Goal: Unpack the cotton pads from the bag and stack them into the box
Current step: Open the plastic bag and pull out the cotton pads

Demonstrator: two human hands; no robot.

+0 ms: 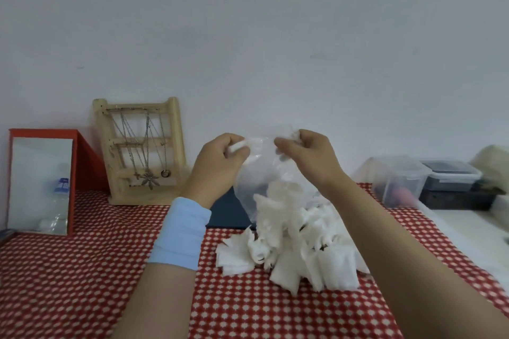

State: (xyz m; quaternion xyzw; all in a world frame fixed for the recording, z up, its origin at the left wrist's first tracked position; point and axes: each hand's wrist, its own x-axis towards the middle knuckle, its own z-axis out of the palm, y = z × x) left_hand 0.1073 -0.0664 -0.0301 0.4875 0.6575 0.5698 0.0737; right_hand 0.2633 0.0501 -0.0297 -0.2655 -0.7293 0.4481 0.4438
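Clear bag [257, 177] hangs seemingly inverted above heaped white cotton pads [297, 253].

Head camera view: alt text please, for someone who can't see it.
The left hand and right hand pinch the top of a clear plastic bag, and white cotton pads spill from its lower end onto a loose pile on the red-and-white tablecloth. A wooden necklace stand is at the wall on the left.
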